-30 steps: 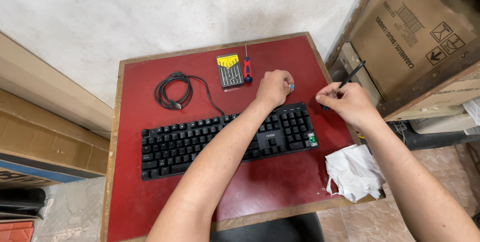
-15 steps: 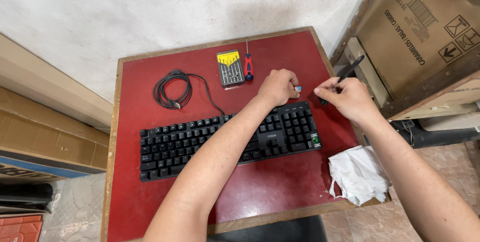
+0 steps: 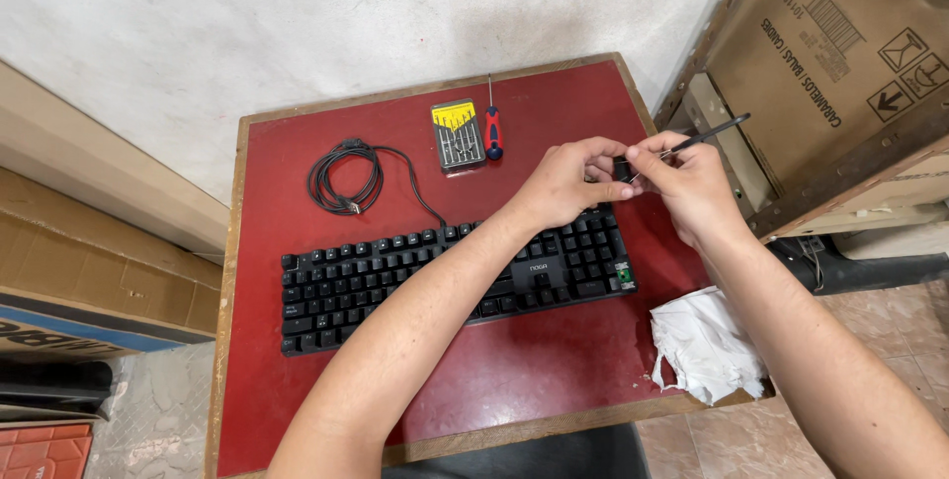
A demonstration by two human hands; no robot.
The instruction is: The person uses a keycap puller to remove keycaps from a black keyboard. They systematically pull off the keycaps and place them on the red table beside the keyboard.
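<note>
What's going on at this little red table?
A person sits over a black keyboard on a red table. Both hands are raised above its right end: the left hand pinches a small dark piece, apparently a keycap, while the right hand holds a thin dark tool against it. The keyboard's cable lies coiled behind it, beside a small screwdriver set and a red-handled screwdriver. A crumpled white cloth sits at the table's near right corner.

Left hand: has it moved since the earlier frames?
Yes. The left hand has lifted off the keyboard's far right corner and shifted right to meet the right hand, pinching a small dark piece.
</note>
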